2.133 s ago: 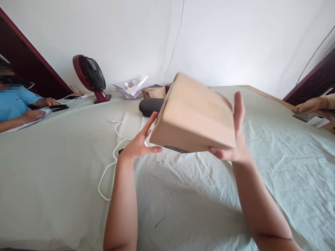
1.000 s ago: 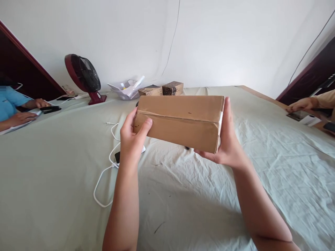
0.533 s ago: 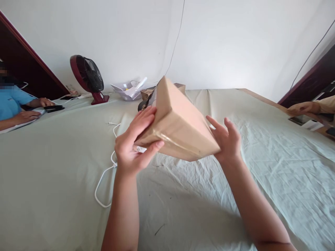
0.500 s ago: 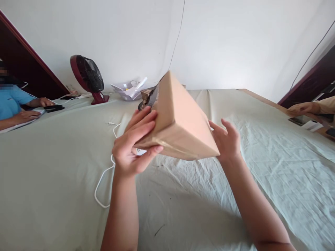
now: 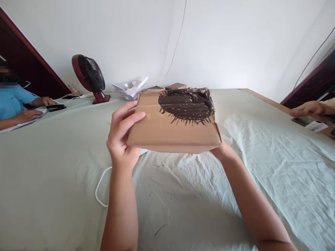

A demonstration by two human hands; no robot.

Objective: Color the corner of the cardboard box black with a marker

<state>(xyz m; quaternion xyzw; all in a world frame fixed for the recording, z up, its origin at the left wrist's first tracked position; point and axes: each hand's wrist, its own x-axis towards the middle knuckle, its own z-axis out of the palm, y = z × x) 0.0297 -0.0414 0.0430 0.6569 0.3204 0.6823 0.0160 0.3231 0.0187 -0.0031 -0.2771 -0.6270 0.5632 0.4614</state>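
Observation:
A brown cardboard box (image 5: 157,130) is held up over the cloth, its broad face toward me. A black scribbled oval patch (image 5: 187,106) with short strokes round its edge covers the upper right of that face, and the box's upper right corner looks torn and crumpled. My left hand (image 5: 124,130) is closed round the left end, with fingertips on the face and the thumb underneath, out of sight. At the lower right corner my right hand (image 5: 221,150) bears the box from below and behind; its fingers are hidden by the box.
A pale green cloth (image 5: 65,167) covers the table, with a white cable (image 5: 98,195) on it. At the back stand a dark red fan (image 5: 90,76), a clear plastic basket (image 5: 128,91) and another cardboard box (image 5: 176,86). People's hands show at left (image 5: 34,113) and right (image 5: 309,108).
The box has been turned from a slanted, corner-first pose to level, so the face with the black patch shows. My right hand has slipped mostly out of sight behind it.

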